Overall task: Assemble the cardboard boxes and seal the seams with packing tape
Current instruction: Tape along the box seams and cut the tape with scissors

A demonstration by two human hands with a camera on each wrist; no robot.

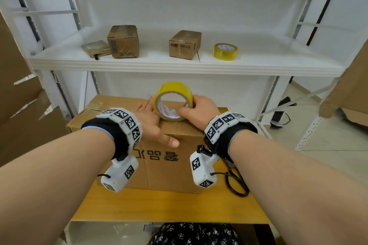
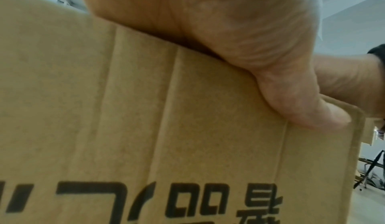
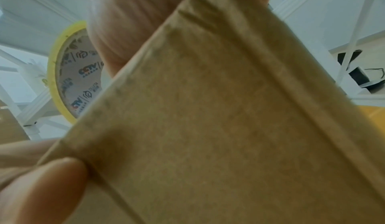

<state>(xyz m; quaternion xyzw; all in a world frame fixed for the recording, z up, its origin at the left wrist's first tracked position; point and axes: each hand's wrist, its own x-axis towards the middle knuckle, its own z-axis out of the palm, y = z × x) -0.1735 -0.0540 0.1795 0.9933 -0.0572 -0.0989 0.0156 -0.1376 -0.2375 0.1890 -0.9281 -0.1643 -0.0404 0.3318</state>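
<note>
My left hand (image 1: 148,119) lies flat on the cardboard box (image 1: 169,157), right grip (image 1: 199,110) grasping the yellow tape roll (image 1: 173,101) at twelve o'clock; I should drag it straight along the seam.

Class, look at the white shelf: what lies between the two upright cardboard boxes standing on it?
Nothing: in the head view the stretch of white shelf between the left box and the right box is bare. The flattened cardboard and spare tape roll lie outside them.

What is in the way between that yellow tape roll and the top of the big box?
Nothing visible. The right hand grips the tape roll, which already stands on edge on top of the cardboard box. The left hand lies flat beside it on the box top, left of the roll, not under it.
</note>
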